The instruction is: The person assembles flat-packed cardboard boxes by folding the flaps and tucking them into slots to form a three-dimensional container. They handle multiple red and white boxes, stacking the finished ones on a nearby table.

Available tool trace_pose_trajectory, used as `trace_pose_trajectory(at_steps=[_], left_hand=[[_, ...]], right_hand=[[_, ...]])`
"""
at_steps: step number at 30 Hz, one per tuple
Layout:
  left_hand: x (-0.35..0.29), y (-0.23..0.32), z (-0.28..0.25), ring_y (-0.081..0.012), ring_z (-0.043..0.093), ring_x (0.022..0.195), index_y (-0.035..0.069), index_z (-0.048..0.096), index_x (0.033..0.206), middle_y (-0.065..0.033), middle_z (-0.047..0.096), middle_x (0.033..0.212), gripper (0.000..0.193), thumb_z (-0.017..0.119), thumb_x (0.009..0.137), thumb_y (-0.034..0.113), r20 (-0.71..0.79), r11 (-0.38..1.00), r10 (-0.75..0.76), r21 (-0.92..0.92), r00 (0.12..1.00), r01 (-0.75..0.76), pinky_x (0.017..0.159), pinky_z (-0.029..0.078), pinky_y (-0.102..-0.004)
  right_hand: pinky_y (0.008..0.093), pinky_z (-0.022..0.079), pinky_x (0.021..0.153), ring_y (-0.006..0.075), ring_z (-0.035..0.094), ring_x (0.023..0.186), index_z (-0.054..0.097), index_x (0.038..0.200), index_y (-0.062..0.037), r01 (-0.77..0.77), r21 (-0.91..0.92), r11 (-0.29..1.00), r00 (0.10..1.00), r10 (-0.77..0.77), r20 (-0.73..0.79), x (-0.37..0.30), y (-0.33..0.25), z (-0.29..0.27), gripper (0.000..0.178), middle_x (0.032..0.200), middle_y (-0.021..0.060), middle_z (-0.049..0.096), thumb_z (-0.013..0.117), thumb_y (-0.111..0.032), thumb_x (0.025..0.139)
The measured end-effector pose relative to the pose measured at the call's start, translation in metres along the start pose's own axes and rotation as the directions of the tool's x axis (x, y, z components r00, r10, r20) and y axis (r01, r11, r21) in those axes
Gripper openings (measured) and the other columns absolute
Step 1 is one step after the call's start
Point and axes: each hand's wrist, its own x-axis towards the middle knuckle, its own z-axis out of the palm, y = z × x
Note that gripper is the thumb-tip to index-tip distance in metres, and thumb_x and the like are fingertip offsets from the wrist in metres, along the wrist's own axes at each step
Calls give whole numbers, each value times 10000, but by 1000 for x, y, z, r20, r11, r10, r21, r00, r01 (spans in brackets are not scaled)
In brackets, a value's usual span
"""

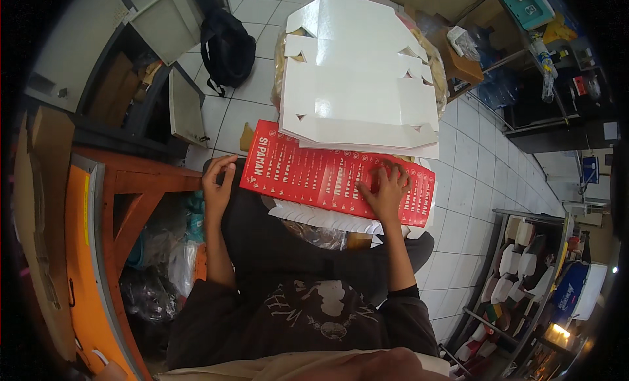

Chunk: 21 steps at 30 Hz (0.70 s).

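Note:
Across my lap lie red printed cardboard pieces [308, 174], seemingly stacked, with white lettering. My right hand [386, 188] rests on top of them toward the right end, fingers spread and palm down. Beside their left end, over my left thigh, my left hand [219, 178] is empty, its fingers loosely bent and apart from the thumb. Just beyond, a pile of flat white die-cut box blanks [360, 73] overlaps the far edge of the red cardboard. White scalloped sheet edges [327, 218] show below its near side.
An orange-framed table [98, 237] stands close on my left, with plastic bags [173, 269] beneath. A black backpack [226, 50] lies on the tiled floor [458, 165] near open metal cabinets. Shelves with stacked boxes [517, 263] line the right.

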Motion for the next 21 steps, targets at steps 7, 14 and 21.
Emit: trace_pose_trajectory(at_steps=[7, 14, 21], left_hand=[[-3, -2, -1, -137, 589, 927, 14, 679, 1067, -74, 650, 1021, 184, 598, 920, 91, 12, 1000, -20, -3, 1000, 20, 823, 448, -256], [-4, -3, -1, -148, 602, 918, 11, 678, 1069, -83, 655, 1016, 188, 595, 920, 90, 8, 1000, -2, 5, 1000, 2, 820, 460, -264], [-6, -1, 0, -161, 609, 935, 6, 677, 1060, -84, 657, 1024, 184, 595, 920, 92, 21, 999, -33, -12, 999, 33, 833, 464, -271]], right_hand=[[615, 158, 1063, 363, 325, 1304, 628, 1204, -356, 230, -150, 961, 968, -212, 132, 10, -24, -12, 515, 1402, 75, 412, 717, -197, 722], [634, 187, 1064, 362, 340, 1308, 694, 1122, -351, 303, -82, 950, 941, -284, 186, 12, -32, -10, 385, 1374, 97, 454, 645, -230, 760], [637, 205, 1047, 397, 391, 1250, 704, 1016, -207, 213, -101, 972, 974, -204, 96, 23, -68, -1, 310, 1255, 161, 526, 654, -435, 812]])
